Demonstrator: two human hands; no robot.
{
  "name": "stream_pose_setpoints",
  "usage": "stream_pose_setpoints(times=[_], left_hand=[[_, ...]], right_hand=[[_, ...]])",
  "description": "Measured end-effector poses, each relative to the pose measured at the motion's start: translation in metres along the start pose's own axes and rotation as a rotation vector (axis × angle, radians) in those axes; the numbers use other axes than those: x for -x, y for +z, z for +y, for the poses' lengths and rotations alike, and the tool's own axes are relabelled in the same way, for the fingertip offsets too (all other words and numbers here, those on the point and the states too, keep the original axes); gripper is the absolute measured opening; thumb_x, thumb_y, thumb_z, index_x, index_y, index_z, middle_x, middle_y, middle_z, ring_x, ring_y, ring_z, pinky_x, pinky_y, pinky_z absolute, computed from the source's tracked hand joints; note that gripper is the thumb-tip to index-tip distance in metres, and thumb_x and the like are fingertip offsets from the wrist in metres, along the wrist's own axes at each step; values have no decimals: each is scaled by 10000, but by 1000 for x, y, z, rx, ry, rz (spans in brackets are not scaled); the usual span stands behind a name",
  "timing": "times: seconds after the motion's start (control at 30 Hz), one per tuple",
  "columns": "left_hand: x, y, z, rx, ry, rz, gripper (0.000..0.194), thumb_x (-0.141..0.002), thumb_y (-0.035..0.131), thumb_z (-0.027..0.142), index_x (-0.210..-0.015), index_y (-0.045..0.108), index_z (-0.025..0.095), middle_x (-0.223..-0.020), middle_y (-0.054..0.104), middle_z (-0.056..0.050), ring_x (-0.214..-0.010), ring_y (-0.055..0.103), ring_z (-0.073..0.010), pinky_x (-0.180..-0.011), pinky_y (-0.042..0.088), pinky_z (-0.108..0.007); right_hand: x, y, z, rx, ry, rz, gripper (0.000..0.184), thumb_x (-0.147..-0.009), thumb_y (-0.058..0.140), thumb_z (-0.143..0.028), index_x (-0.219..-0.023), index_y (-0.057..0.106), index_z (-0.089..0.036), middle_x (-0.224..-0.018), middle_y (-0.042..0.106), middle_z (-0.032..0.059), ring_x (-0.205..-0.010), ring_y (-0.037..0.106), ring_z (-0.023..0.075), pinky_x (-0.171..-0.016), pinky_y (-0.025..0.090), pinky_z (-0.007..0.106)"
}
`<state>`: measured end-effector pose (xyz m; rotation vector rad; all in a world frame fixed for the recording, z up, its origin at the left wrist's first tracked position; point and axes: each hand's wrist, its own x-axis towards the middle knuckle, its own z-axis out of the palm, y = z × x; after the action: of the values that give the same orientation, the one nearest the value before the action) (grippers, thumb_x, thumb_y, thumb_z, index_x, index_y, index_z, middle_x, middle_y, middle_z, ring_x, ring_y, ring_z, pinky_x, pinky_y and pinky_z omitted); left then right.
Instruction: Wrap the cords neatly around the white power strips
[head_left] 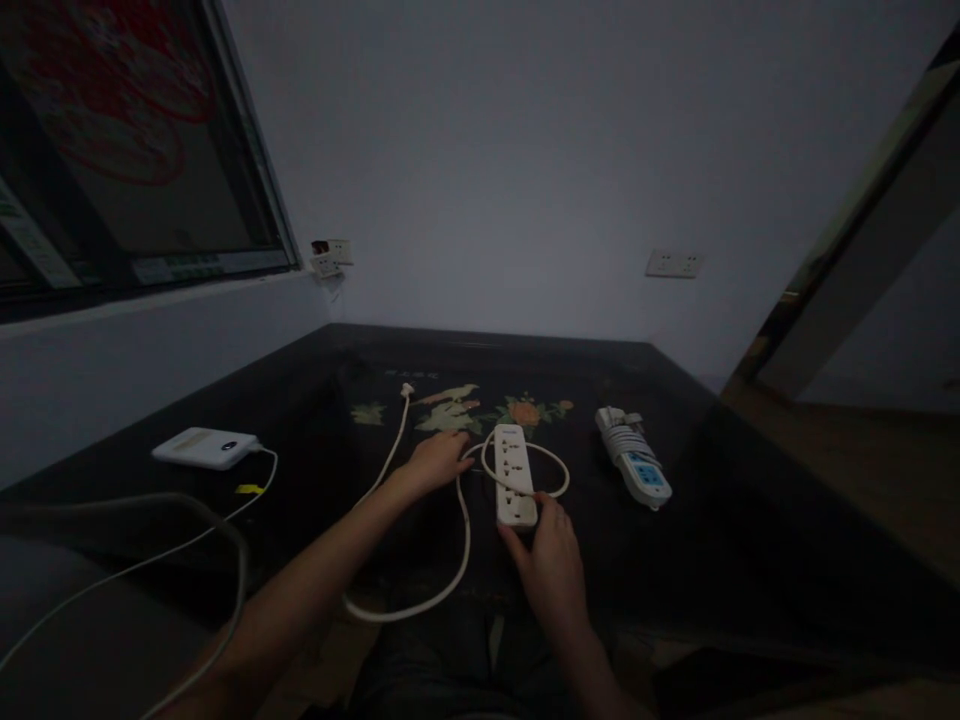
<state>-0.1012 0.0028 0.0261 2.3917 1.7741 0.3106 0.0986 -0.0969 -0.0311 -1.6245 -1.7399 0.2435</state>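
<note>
A white power strip [515, 508] lies lengthwise on the dark tabletop in front of me, its sockets facing up. My right hand [553, 560] grips its near end, thumb on the left side and fingers on the right. The strip's white cord [466, 540] makes a loop across the strip and a wide bend toward the table's near edge. Just left of the strip, my left hand [441, 458] is closed on a stretch of this cord. Beyond that hand, the plug [407, 390] rests on the table at the cord's far end.
A second power strip [646, 478], its grey cord wound around it, lies to the right. At left is a white power bank [206, 448] with a thin cable, near a yellow tag [249, 489]. Wall sockets [673, 264] are behind the black table [480, 350].
</note>
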Motion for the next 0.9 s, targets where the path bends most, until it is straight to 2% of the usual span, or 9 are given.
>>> stream_pose_setpoints(times=[0.1, 0.2, 0.27, 0.43, 0.53, 0.6, 0.73, 0.9], left_hand=[[-29, 18, -1, -67, -12, -15, 290, -848, 542, 344, -1053, 610, 151, -1104, 629, -159, -989, 624, -279, -805, 489, -356], [-48, 30, -1, -47, -33, -7, 246, -879, 487, 289, -1012, 628, 138, -1038, 664, -156, -923, 648, -243, -783, 493, -322], [-56, 33, -2, -41, -33, -23, 228, -884, 469, 250, -954, 648, 126, -978, 685, -152, -881, 660, -234, -772, 494, -314], [-64, 34, -4, -34, -18, -43, 232, -882, 478, 230, -916, 663, 95, -962, 691, -183, -923, 663, -266, -801, 489, -338], [-65, 37, -6, -13, -16, -20, 250, -892, 467, 241, -954, 650, 82, -995, 683, -202, -963, 653, -282, -822, 484, -355], [-66, 39, -7, 17, -20, -3, 261, -899, 458, 252, -981, 640, 85, -998, 685, -197, -959, 654, -280, -819, 486, -357], [-72, 38, -11, 115, -5, 0, 259, -898, 446, 227, -985, 649, 92, -986, 701, -162, -922, 665, -246, -805, 496, -332], [-76, 27, -14, 257, 82, -34, 271, -849, 505, 147, -1072, 659, 146, -1109, 697, -82, -992, 648, -170, -860, 488, -264]], right_hand=[[-3, 4, -2, 30, -3, 18, 597, -788, 655, -398, -1269, 446, -112, -1180, 588, 176, -1108, 547, 326, -904, 450, 411], [-6, 6, -6, 75, -34, 13, 793, -755, 683, -445, -1398, 324, -149, -1196, 581, 164, -1114, 537, 326, -928, 429, 427], [-10, 9, -9, 109, -53, 12, 842, -749, 684, -463, -1431, 284, -174, -1170, 593, 152, -1101, 540, 324, -948, 407, 445], [-21, 14, -12, 123, -31, 6, 773, -772, 650, -349, -1437, 301, -167, -1095, 618, 143, -1063, 553, 317, -962, 390, 457], [-25, 12, -8, 42, 3, -12, 738, -759, 606, -229, -1434, 312, -180, -1059, 620, 119, -1051, 563, 301, -937, 423, 430], [-25, 9, -5, -52, 21, -19, 718, -757, 569, -188, -1431, 319, -196, -1121, 596, 119, -1082, 561, 288, -923, 446, 408], [-22, 5, -3, -235, 21, -12, 674, -761, 535, -182, -1410, 357, -210, -1257, 531, 121, -1153, 545, 268, -926, 472, 384], [-16, -5, -5, -361, -68, 9, 652, -766, 537, -190, -1398, 376, -210, -1317, 512, 106, -1217, 509, 243, -1004, 438, 383]])
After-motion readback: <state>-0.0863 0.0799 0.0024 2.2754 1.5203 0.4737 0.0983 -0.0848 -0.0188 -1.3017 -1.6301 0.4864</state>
